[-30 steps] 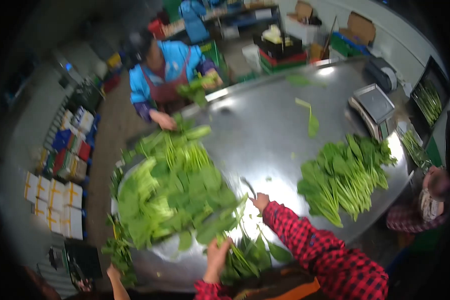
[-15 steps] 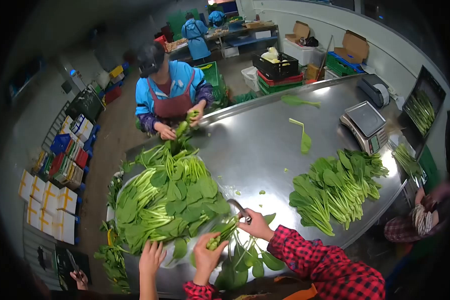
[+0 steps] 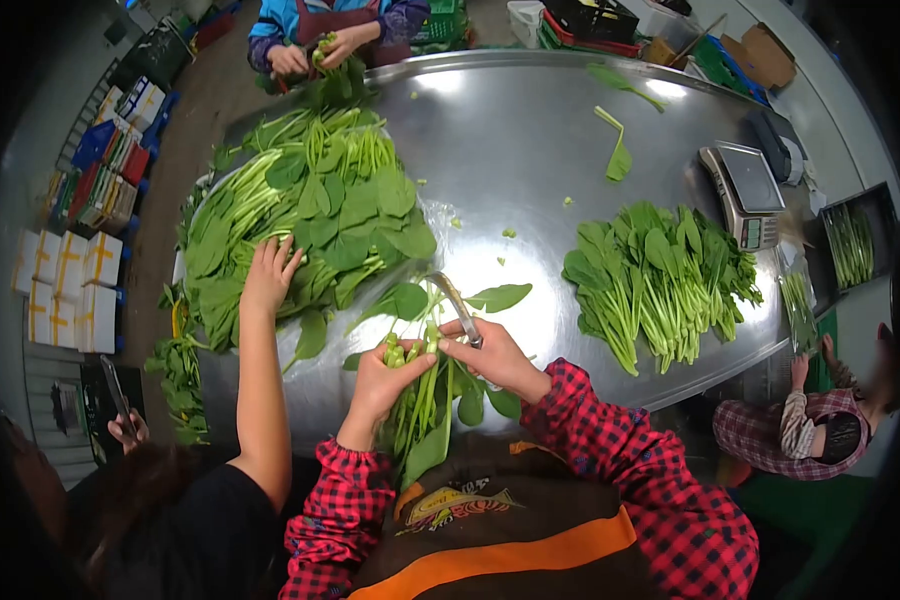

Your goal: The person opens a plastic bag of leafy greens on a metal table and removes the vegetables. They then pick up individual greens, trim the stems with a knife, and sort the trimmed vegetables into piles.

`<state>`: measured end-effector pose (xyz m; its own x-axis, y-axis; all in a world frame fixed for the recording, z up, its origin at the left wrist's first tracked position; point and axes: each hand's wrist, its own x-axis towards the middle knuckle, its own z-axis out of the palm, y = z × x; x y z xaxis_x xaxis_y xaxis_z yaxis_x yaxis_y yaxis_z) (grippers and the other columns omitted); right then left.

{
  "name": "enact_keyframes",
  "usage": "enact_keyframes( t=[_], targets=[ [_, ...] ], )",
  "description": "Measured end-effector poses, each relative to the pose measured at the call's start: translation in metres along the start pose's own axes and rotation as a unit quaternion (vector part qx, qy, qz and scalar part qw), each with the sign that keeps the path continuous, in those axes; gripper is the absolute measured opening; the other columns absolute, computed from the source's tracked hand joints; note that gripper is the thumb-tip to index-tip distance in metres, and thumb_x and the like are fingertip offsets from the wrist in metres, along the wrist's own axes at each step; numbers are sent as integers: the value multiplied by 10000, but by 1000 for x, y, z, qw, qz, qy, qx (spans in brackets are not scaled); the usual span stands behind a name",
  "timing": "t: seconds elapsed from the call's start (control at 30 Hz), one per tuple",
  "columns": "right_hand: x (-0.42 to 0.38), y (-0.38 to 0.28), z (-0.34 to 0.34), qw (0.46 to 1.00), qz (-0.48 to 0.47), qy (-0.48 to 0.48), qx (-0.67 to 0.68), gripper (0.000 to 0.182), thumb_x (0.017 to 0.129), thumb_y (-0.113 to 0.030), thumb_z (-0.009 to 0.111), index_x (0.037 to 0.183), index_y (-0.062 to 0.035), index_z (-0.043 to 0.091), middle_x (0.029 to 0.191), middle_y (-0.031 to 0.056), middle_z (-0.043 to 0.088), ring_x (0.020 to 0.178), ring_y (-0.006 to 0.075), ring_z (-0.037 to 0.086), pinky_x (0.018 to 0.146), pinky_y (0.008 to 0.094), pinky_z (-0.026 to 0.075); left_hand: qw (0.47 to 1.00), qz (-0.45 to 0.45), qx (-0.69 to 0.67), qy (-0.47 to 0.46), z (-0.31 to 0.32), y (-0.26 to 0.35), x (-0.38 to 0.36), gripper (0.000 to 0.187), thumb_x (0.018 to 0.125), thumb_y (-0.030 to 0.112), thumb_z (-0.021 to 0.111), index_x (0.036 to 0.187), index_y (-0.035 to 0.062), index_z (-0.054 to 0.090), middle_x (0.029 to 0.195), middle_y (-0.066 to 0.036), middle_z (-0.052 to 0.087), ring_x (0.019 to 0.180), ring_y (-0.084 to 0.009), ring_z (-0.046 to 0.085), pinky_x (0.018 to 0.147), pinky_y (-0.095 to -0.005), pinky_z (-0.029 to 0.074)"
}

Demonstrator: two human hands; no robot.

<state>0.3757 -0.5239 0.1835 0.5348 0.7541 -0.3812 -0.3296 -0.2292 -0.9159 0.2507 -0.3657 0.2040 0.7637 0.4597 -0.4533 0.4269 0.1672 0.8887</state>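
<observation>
My left hand [image 3: 378,385] is closed around a bunch of leafy green stalks [image 3: 432,410], stem ends up and leaves hanging toward my apron. My right hand [image 3: 498,358], just to the right, grips a small sickle [image 3: 452,294]; its curved metal blade points up and away from me. The right fingertips are close to the cut stem ends, but whether they pinch a stalk is hard to tell. Ahead and to the left lies a large heap of leafy greens [image 3: 370,205]. A loose leaf [image 3: 498,298] sticks out beyond the sickle.
Another person's bare arm [image 3: 260,370] reaches onto the heap from the left. Across the metal table [image 3: 490,130], a co-worker's hands [image 3: 315,55] hold greens. Trimmed greens [image 3: 660,285] lie in a row on the right, near a scale [image 3: 745,190]. Another person stands far right.
The view has tilted down. My hands have brought the bunch nearer my apron, and the right fingers have come closer to the stem ends. The neighbour's hand has moved further onto the heap.
</observation>
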Motion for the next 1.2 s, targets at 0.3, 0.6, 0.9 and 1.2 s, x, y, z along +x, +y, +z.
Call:
enact_keyframes(
  t=[0.3,0.6,0.9,1.2],
  targets=[
    [-11,7,-10,845,-301,88,-433,175,941,-237,589,1015,-90,647,914,67,583,874,287,579,754,398,482,995,-57,-79,1,4,-10,5,183,812,82,781,923,-34,693,795,-41,687,640,-93,631,579,-231,503],
    [13,76,-40,882,-212,152,-393,154,919,-198,641,968,-53,657,891,85,620,852,275,601,741,364,494,998,-28,-37,29,-5,-5,3,267,792,92,804,992,-56,706,831,-51,703,683,-81,633,633,-224,512],
    [33,33,-16,975,-174,50,-130,329,886,-323,724,998,-15,694,828,98,673,739,188,613,681,324,487,980,90,156,79,-11,-13,17,466,763,144,831,1157,-47,672,928,-37,683,777,-81,613,724,-236,503],
    [9,-16,-5,991,-102,-8,-84,301,878,-296,747,962,-16,678,719,-17,594,649,70,520,616,255,433,991,96,97,-9,-18,32,-15,419,768,162,839,1125,-3,693,928,-20,699,782,-76,604,709,-238,502]
  ],
)
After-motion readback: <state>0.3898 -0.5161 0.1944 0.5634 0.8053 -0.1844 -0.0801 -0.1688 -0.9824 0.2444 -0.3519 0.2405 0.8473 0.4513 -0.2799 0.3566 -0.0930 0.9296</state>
